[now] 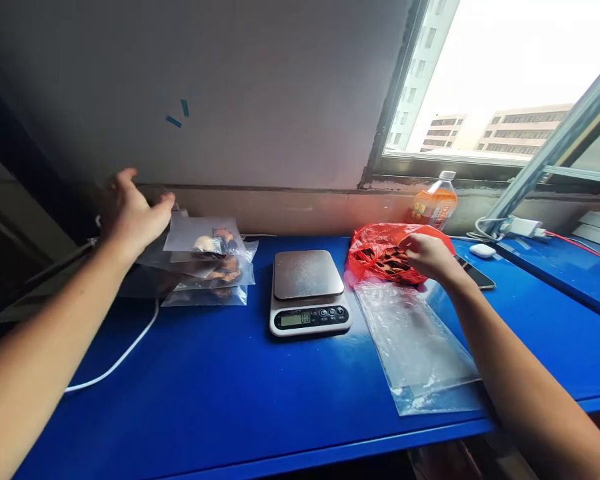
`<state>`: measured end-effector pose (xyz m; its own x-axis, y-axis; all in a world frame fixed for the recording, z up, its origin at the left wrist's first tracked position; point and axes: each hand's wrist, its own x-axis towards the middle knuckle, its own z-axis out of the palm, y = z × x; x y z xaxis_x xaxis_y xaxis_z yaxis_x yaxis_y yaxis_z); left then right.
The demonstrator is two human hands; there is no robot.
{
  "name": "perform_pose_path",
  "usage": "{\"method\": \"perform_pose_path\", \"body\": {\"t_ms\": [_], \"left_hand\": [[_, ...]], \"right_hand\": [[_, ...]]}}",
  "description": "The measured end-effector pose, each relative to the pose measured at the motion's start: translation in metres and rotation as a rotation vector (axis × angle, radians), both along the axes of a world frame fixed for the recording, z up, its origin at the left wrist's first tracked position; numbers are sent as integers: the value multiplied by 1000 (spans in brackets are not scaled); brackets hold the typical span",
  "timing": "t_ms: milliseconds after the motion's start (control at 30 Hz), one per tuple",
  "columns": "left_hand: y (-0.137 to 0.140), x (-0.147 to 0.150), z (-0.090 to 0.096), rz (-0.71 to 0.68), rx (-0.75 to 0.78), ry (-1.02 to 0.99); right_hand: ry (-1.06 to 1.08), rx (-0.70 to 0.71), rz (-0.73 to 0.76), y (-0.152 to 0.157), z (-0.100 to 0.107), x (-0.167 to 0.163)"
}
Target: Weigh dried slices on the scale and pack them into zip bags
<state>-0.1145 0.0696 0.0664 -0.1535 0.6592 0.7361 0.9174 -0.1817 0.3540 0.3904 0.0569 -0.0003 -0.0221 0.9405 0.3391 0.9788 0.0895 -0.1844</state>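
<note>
Your right hand [427, 255] reaches into the red bag [373, 235], near the table's [205, 393] back edge; whether its grip has closed on the dark pieces [391, 262] I cannot tell. Your left hand [139, 219] looks released, fingers spread, by the pouches [213, 261] toward the back-left corner. Pinch lightly, since the pieces look brittle, and keep your forearm clear of the flat bags [415, 343] near the front edge.
</note>
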Motion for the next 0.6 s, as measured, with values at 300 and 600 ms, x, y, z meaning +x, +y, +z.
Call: {"method": "perform_pose_path", "body": {"t_ms": [300,600], "left_hand": [[-61,31,-45,32,-533,414],[-68,26,-31,35,-514,404]], "right_hand": [[-136,-133,-13,25,-11,7],[-183,-246,66,51,-13,-13]]}}
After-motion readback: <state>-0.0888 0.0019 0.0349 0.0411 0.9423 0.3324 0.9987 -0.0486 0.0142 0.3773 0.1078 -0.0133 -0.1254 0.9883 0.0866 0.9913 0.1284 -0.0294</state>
